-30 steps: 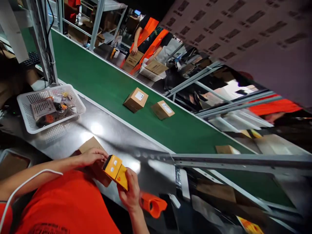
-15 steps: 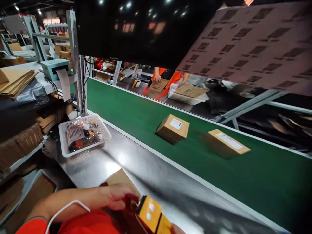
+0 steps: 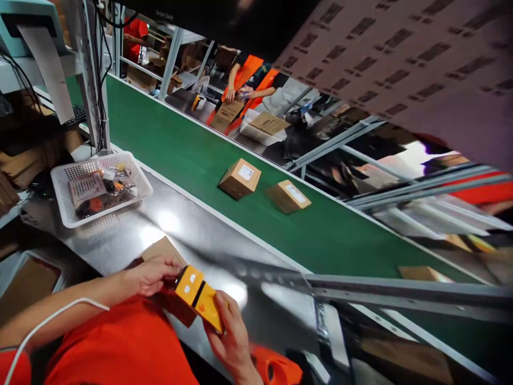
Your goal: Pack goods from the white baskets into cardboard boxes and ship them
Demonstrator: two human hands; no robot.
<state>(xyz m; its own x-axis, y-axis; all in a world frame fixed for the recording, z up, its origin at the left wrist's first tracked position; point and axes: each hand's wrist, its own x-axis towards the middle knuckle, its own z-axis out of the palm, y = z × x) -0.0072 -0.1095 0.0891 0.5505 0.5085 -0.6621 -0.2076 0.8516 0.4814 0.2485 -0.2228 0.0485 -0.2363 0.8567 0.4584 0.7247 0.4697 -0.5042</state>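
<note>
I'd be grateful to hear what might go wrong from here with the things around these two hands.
The yellow item sits tilted in the right hand, so it might slip if that grip loosens. The orange object lies close by the right wrist, which could perhaps knock it. The white cable loops over the left forearm and might snag as the left hand moves.
</note>
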